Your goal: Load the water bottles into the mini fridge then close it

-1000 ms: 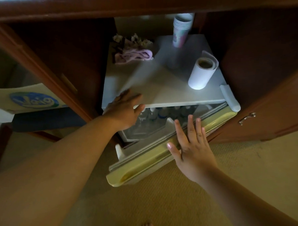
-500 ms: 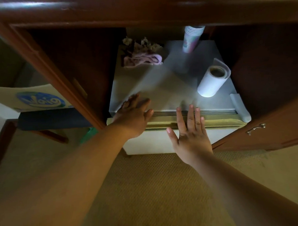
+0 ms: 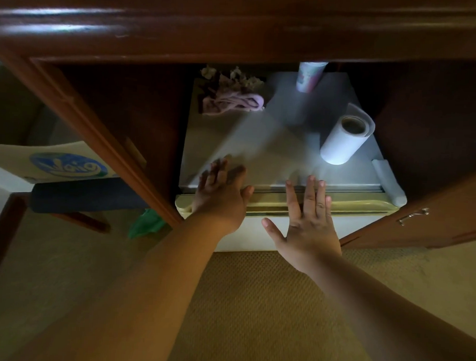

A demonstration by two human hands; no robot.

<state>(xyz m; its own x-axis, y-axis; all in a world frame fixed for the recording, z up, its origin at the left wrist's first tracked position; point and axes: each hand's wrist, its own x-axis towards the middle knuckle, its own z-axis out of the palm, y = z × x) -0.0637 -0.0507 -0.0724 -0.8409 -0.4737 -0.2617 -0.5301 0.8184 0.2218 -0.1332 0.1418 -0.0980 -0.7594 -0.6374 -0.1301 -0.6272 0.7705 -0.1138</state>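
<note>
The white mini fridge (image 3: pixel 273 152) stands inside a dark wooden cabinet, seen from above. Its door (image 3: pixel 361 210), with a yellowed top rim, lies flush against the fridge body, so no water bottles show. My left hand (image 3: pixel 220 196) rests flat on the fridge's front left top corner, fingers spread. Flat on the door's top edge near the middle lies my right hand (image 3: pixel 308 221), fingers apart. Neither hand holds anything.
On the fridge top stand a paper towel roll (image 3: pixel 342 138), a stack of paper cups (image 3: pixel 308 77) and a pink cloth (image 3: pixel 234 103). A cabinet door with a metal handle (image 3: pixel 412 215) hangs open at the right. A chair (image 3: pixel 78 195) sits at the left on tan carpet.
One second ago the fridge door stood ajar with bottles visible inside. My right hand has pushed it shut. My left hand has stayed on the fridge top.
</note>
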